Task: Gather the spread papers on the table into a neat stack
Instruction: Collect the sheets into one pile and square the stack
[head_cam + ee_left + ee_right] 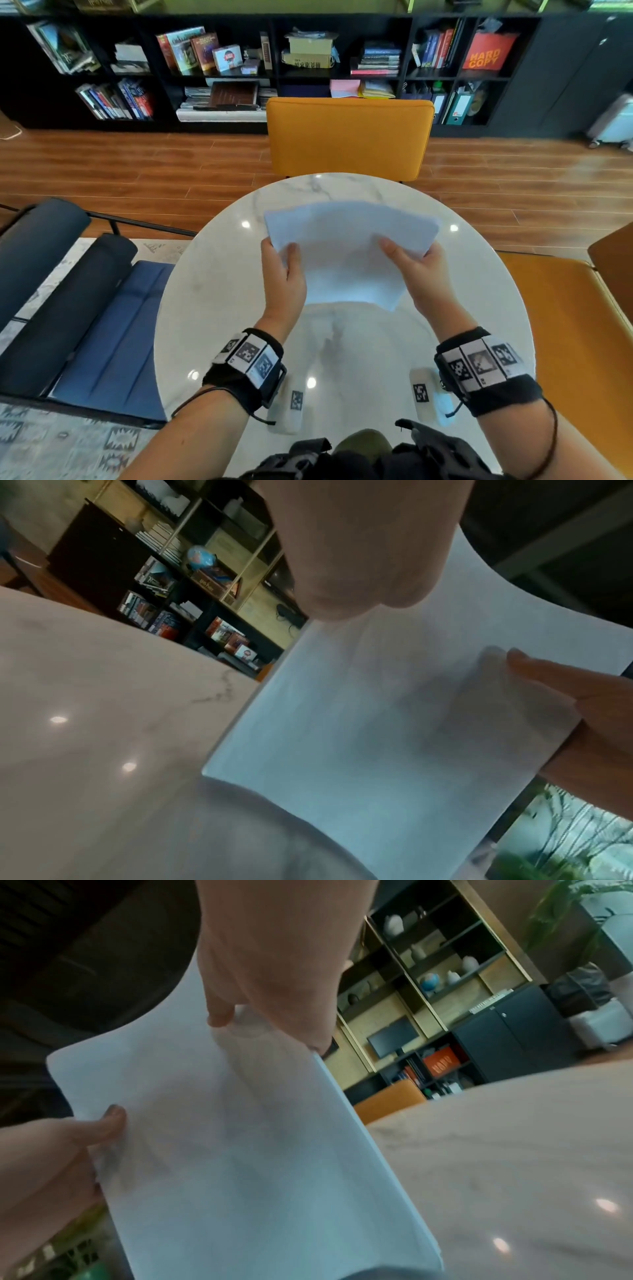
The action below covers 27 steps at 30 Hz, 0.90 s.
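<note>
This looked like an office lounge or study: far black shelving (406, 48) held books (186, 49) and ring binders (457, 109); mustard chairs (349, 137) stood round a marble tabletop (219, 301) on wood flooring (137, 161), a patterned rug (51, 445) near left.

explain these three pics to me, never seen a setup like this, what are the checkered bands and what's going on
There is no machine here: a person works with two bare hands. The big picture comes from a camera on their head, looking down at a round marble table. The other two come from cameras strapped to the wrists, at the black bands with checkered markers, so they look along each hand from very close. The left hand and right hand each grip one side of a bunch of white papers. The sheets are fanned unevenly, not yet squared up. A yellow chair stands beyond the table.
</note>
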Tool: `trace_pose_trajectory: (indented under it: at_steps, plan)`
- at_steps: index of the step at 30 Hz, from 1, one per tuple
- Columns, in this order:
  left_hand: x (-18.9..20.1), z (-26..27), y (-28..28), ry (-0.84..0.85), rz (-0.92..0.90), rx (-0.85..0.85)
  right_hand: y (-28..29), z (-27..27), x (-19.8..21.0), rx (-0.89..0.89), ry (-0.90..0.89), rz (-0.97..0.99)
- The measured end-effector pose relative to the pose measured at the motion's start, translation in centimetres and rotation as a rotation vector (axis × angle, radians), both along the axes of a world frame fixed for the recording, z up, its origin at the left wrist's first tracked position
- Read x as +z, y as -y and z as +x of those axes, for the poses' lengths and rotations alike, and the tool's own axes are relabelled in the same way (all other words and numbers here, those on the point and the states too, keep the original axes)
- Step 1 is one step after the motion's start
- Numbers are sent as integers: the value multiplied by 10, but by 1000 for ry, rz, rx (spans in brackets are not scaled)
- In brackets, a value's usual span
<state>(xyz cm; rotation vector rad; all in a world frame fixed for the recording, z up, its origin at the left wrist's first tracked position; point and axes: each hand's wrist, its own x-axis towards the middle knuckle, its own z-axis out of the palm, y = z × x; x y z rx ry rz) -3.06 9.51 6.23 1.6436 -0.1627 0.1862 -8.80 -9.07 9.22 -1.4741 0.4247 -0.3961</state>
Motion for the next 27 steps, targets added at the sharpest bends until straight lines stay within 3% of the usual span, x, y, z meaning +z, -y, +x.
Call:
trace_pose_trajectory:
  at_steps: [4, 9, 13, 27]
  plan:
    - [-31, -1, -2, -163, 73, -67, 0, 3, -32, -57, -246, -27]
    - [-36, 1, 1, -137, 14, -53, 8, 9, -35, -77, -230, 20]
    - [-51, -1, -2, -229, -11, -76, 7, 6, -51, -19, -285, -46]
    - [-89, 5, -23, -377, 225, -236, 5, 8, -87, 88, -509, -90]
